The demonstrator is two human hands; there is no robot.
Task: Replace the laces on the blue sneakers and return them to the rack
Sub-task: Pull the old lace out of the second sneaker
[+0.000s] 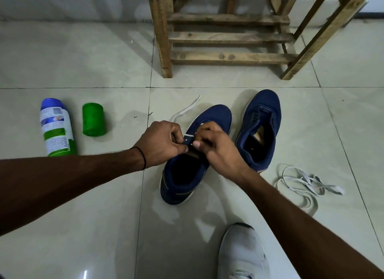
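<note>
Two blue sneakers stand on the tiled floor, toes pointing away from me. Over the nearer left sneaker [216,115] both hands work at the eyelets. My left hand [161,145] pinches the white lace [186,110] at the shoe's tongue, and my right hand [216,145] pinches the same lace from the other side. One free end of the lace trails off beyond the toe to the left. The right sneaker [262,121] stands beside it without any lace. A loose white lace [305,183] lies tangled on the floor to the right.
A wooden slatted rack [228,37] stands just behind the sneakers. A spray can [57,129] and its green cap [93,120] lie on the floor to the left. A grey shoe [243,253] on a foot shows at the bottom edge.
</note>
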